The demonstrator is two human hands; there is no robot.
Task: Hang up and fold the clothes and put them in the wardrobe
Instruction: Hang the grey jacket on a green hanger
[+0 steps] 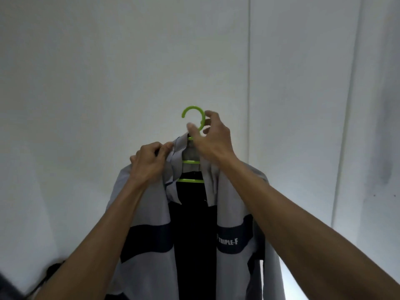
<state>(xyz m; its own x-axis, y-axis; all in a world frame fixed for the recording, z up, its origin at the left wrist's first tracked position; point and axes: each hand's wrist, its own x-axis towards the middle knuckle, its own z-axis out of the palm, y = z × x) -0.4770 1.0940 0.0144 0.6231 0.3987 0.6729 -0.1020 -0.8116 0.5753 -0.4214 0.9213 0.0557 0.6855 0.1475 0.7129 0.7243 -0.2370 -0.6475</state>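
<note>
Jacket [149, 241], grey with a dark navy band across the chest and white lettering reading "TRIPLE-F", hangs lengthwise straight down from a lime green hanger [190, 162], its open front facing the camera and its collar at the top. The hanger's round hook [193, 112] points upward, its opening toward the left, in front of a plain white wall [86, 72]. Both arms reach up from below. The right hand [211, 137] is at the hook's stem, thumb in front and fingers curled behind, pinching the green plastic just above the collar. The left hand [149, 163] sits beside it at the jacket's left collar edge, fingers curled tight and pinching the grey fabric between thumb and forefinger. Something dark, blurred and hard to identify, lies in the bottom left corner.
</note>
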